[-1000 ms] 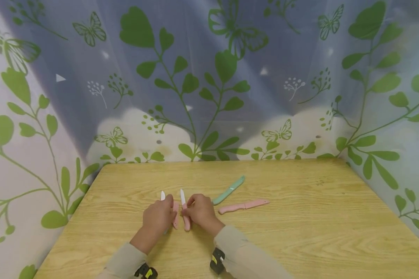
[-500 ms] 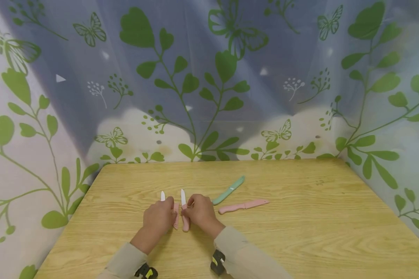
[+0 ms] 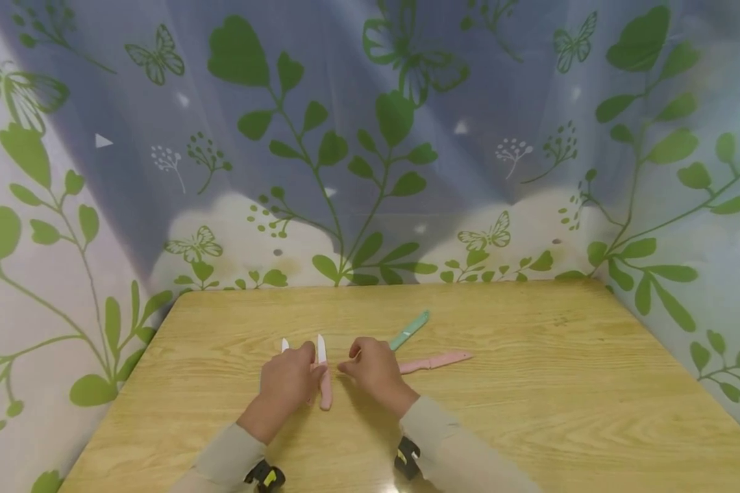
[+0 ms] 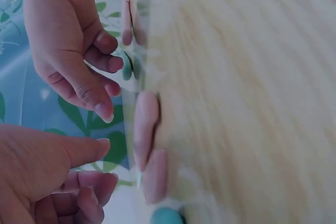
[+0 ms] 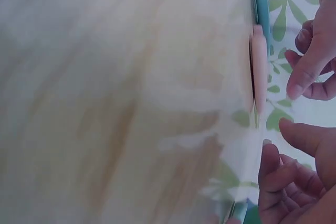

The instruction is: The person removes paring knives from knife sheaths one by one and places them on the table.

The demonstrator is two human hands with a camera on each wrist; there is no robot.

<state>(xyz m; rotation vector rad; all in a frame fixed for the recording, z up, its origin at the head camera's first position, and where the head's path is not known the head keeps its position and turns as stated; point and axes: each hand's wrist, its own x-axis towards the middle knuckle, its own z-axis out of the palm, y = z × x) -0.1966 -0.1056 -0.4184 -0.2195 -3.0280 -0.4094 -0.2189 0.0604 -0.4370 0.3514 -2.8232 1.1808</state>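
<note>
A paring knife with a pink handle and bare white blade lies on the table between the hands. My left hand hovers beside it, thumb and fingers apart in the left wrist view, holding nothing. Beside the knife's handle, a pink sheath is mostly hidden by that hand in the head view. Past the hand's far side shows another white blade; a green handle lies beyond the sheath. Right of the bare knife, my right hand has relaxed fingers and an empty gap.
Right of my right hand lie a sheathed pink knife and, farther back, a sheathed green knife, both partly covered by that hand. The wooden table meets a leaf-patterned curtain at the back and sides.
My right hand has let go of the pink-handled knife and drawn back to the right. My left hand has shifted right toward that knife, covering more of the pink sheath.
</note>
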